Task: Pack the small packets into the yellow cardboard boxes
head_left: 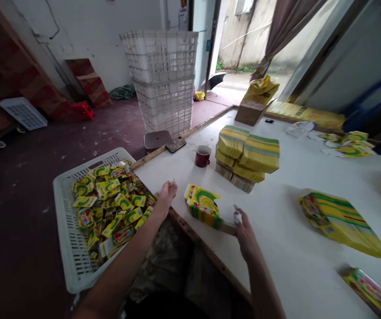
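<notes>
My left hand (166, 197) is just over the wooden table edge, its fingers curled together in a pinch. Something whitish shows at the fingertips, too small to name. Between my hands a yellow and green printed carton (203, 201) lies on its side on the white tabletop, with a cut-out in its top face. Its right end, a greyish-brown flap, reaches the fingers of my right hand (245, 230), which close at that end. White covering or material shows on these fingers too. Behind the carton stands a stack of flattened yellow cartons (248, 155) in bundles.
A white plastic basket (60, 221) full of small cartons stands at left below the table. A maroon mug (203, 156) and a phone (176, 144) are near the far edge. More flat cartons (346, 221) lie at right. Stacked white crates (163, 79) stand beyond.
</notes>
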Demonstrator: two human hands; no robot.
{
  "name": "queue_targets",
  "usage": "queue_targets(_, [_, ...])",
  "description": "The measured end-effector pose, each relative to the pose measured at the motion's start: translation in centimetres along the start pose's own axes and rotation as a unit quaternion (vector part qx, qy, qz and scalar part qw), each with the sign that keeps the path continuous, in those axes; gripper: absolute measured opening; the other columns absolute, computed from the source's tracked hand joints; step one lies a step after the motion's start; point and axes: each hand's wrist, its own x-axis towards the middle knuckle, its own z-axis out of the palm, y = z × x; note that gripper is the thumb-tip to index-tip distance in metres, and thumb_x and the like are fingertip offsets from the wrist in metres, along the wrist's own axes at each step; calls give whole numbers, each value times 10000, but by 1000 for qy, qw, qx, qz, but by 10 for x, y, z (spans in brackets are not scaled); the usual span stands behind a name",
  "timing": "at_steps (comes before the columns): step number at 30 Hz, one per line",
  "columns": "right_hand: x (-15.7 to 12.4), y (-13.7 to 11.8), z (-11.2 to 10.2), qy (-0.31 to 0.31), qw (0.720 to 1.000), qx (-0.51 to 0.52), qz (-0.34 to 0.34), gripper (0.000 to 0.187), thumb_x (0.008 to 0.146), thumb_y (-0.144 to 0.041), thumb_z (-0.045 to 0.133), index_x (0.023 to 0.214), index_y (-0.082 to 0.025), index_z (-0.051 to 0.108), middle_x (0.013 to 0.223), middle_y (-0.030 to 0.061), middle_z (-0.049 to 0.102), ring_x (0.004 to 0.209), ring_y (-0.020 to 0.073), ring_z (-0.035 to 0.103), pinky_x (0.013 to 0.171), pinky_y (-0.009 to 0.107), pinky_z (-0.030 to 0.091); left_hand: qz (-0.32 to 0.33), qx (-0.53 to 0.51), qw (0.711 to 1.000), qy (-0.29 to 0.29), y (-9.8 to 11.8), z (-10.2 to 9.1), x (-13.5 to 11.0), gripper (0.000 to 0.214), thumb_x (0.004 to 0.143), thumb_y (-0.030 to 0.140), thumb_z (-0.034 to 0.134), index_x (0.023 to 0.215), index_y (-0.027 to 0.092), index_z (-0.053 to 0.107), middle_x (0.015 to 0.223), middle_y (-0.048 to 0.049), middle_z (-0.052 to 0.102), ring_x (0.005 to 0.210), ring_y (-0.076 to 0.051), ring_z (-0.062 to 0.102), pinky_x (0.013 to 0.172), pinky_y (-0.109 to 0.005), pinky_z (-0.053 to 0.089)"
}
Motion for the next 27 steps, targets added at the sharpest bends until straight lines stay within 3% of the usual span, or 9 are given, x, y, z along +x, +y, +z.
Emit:
queue_targets(3, [-10, -26, -21, 50, 998, -41, -25, 616, 748, -580, 489, 1167, -132, 545, 1212, 176, 572, 1139, 342, 517, 1008, 564, 353, 46, 127, 989, 62, -7, -68, -27, 591, 817, 608, 509, 1245, 208, 438, 1363, -118, 477, 1241, -220, 465, 1011, -321, 379])
queue_targets(7, [-51, -77, -21, 164, 969, 21, -185, 432, 860, -349, 551, 1258, -187, 506, 1225, 138, 606, 1103, 263, 594, 987, 467, 419, 12, 359, 930, 75, -45, -158, -95, 545, 670, 494, 698, 1077, 161, 560, 1135, -135, 567, 1152, -328, 476, 1058, -471, 311])
queue_targets(9, [-71, -89, 9, 63, 966, 31, -250, 260, 886, -279, 527, 1135, -226, 579, 1100, 74, 661, 1079, 216, 608, 985, 389, 432, -23, 446, 894, 43, -67, -187, -123, 435, 634, 422, 720, 967, 166, 608, 991, -119, 612, 1050, -346, 536, 984, -472, 375])
queue_targets(10, [-78, -89, 33, -63, 954, 18, -294, 232, 891, -279, 516, 1108, -241, 590, 1066, 55, 666, 1040, 198, 617, 926, 341, 474, -41, 482, 875, 24, -76, -197, -132, 314, 688, 413, 671, 883, 172, 622, 901, -106, 622, 968, -332, 574, 923, -451, 414])
queue_targets(13, [-82, -65, 125, -368, 868, -87, -321, 279, 903, -246, 504, 1178, -216, 540, 1161, 67, 628, 1085, 168, 585, 947, 290, 474, -65, 566, 822, -1, -91, -212, -141, 268, 838, 410, 496, 926, 183, 609, 980, -112, 626, 980, -302, 584, 854, -389, 432])
queue_targets(14, [-80, -51, 156, -397, 835, -168, -342, 338, 876, -242, 550, 1209, -194, 529, 1218, 87, 597, 1129, 175, 557, 983, 291, 450, -69, 587, 807, -6, -93, -213, -140, 283, 863, 412, 459, 965, 186, 596, 1032, -113, 619, 1011, -295, 576, 849, -372, 430])
queue_targets(17, [-73, -13, 221, -413, 810, -241, -340, 405, 799, -240, 642, 1177, -114, 572, 1212, 175, 588, 1197, 295, 484, 1120, 491, 265, -79, 634, 769, -14, -94, -210, -141, 333, 900, 444, 395, 990, 177, 571, 1057, -123, 611, 1009, -297, 576, 813, -359, 428])
queue_targets(20, [-70, 11, 233, -434, 781, -271, -358, 148, 807, -278, 637, 908, -175, 666, 1005, 106, 651, 1084, 263, 516, 1134, 464, 206, -84, 662, 744, -25, -96, -200, -152, 346, 917, 441, 360, 977, 174, 572, 1010, -116, 621, 952, -292, 594, 775, -356, 428])
queue_targets(27, [-70, 17, 232, -432, 766, -297, -373, 186, 795, -295, 662, 943, -182, 651, 1007, 89, 639, 1056, 247, 496, 1080, 408, 257, -80, 688, 718, -69, -93, -207, -151, 306, 919, 388, 364, 995, 182, 578, 1045, -113, 640, 962, -269, 602, 776, -338, 436])
